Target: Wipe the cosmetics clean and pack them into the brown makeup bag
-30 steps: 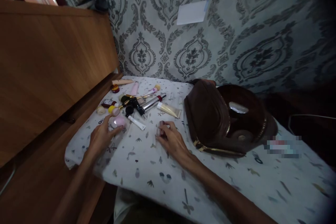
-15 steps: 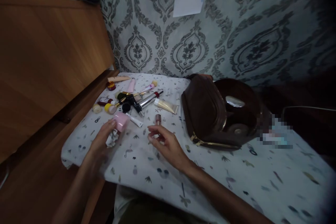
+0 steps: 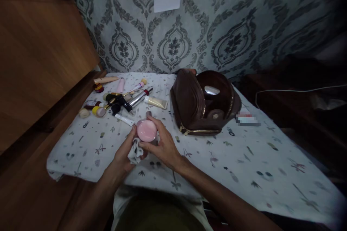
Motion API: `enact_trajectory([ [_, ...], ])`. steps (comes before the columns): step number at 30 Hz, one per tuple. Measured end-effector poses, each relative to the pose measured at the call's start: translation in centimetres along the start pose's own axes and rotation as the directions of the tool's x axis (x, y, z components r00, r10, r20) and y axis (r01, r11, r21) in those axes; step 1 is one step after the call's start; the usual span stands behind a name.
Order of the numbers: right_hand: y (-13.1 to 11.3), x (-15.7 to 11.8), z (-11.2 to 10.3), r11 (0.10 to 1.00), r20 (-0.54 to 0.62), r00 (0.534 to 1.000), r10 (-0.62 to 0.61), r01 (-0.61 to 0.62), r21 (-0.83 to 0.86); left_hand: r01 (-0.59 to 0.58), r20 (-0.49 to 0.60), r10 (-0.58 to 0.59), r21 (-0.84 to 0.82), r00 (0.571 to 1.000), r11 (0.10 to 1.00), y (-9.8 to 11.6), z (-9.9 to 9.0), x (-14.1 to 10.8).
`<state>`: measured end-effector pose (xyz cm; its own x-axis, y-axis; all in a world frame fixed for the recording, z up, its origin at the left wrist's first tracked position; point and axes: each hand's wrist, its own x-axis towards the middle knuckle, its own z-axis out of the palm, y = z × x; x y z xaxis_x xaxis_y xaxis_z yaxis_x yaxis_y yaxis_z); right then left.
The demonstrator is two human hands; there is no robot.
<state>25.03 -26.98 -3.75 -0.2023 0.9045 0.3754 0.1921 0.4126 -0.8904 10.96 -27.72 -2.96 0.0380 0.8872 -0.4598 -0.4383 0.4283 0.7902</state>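
Note:
Both of my hands are closed around a round, glossy pink cosmetic jar (image 3: 146,130), its flat end facing up. My left hand (image 3: 127,151) grips the jar's left side and also has a crumpled grey-white cloth (image 3: 135,152) bunched in it. On the jar's right side are the fingers and thumb of my right hand (image 3: 164,144). A small lip gloss tube (image 3: 149,114) lies just behind the jar, partly hidden. Left of it is a slim white tube (image 3: 124,119), and farther back a cream tube with a white cap (image 3: 156,102).
Several cosmetics and brushes lie in a cluster at the left, including a silver tube (image 3: 141,96) and a yellow-capped bottle (image 3: 99,111). An open brown cosmetic bag (image 3: 188,97) stands right of centre on the patterned cloth (image 3: 217,166). A wooden panel (image 3: 46,72) rises at the left.
My left hand has brought the pink jar and cloth rightward to the middle. My right hand has closed on the jar. The camera view has shifted to the right.

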Motion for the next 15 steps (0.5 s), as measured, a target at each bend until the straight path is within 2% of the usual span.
enact_trajectory([
  [3, 0.6, 0.0, 0.0, 0.999, -0.042, 0.999, 0.019, -0.018, 0.035, 0.012, 0.001, -0.012, 0.097, 1.000, 0.995, -0.3, 0.4, 0.0],
  [5, 1.0, -0.1, -0.1, 0.994, -0.090, 0.994, 0.065, -0.056, 0.098, -0.092, -0.041, 0.102, 0.190, 0.994, 0.977, -0.1, 0.3, -0.2],
  [7, 1.1, -0.1, -0.3, 0.980, -0.132, 0.984, 0.122, -0.099, 0.171, -0.235, -0.099, 0.273, 0.291, 0.957, 0.927, 0.3, 0.0, -0.6],
  [9, 1.0, 0.0, -0.4, 0.957, -0.145, 0.972, 0.183, -0.143, 0.253, -0.360, -0.149, 0.447, 0.399, 0.882, 0.843, 0.7, -0.3, -1.1],
  [11, 0.8, 0.0, -0.4, 0.913, -0.104, 0.962, 0.251, -0.199, 0.357, -0.490, -0.108, 0.624, 0.522, 0.774, 0.698, 0.8, -0.3, -1.4],
  [13, 0.6, -0.1, -0.3, 0.837, -0.006, 0.951, 0.309, -0.269, 0.477, -0.637, 0.113, 0.765, 0.637, 0.634, 0.434, 0.5, -0.2, -1.5],
  [14, 0.6, -0.2, -0.1, 0.790, 0.048, 0.943, 0.329, -0.303, 0.533, -0.693, 0.252, 0.783, 0.660, 0.568, 0.290, 0.3, -0.1, -1.3],
  [15, 0.6, -0.3, 0.0, 0.739, 0.099, 0.934, 0.343, -0.333, 0.585, -0.730, 0.368, 0.770, 0.659, 0.521, 0.179, 0.0, 0.1, -1.2],
])
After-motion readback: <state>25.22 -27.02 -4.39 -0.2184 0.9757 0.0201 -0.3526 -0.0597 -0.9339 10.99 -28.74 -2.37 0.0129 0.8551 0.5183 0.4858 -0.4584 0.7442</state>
